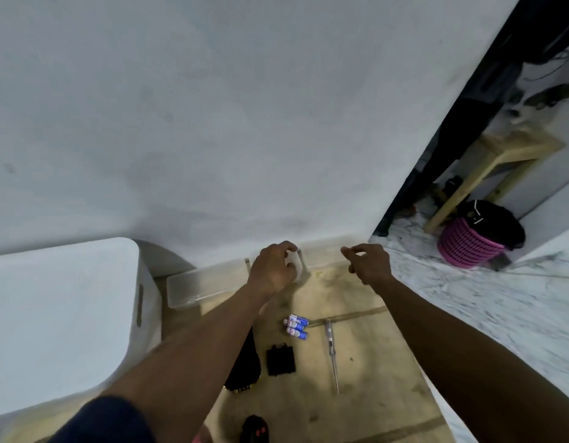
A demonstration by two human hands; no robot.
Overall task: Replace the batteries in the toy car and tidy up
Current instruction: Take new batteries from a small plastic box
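Three blue-and-white batteries lie together in the middle of the wooden table. A black battery cover rests just in front of them. The black toy car is mostly hidden under my left forearm. A silver screwdriver lies to the right of the batteries. My left hand grips a small clear plastic container at the table's far edge by the wall. My right hand hovers beside it, fingers loosely curled and holding nothing.
A longer clear plastic box sits at the back left against the wall. A large white unit stands left of the table. A pink basket with a black bag and a wooden stool stand on the marble floor to the right.
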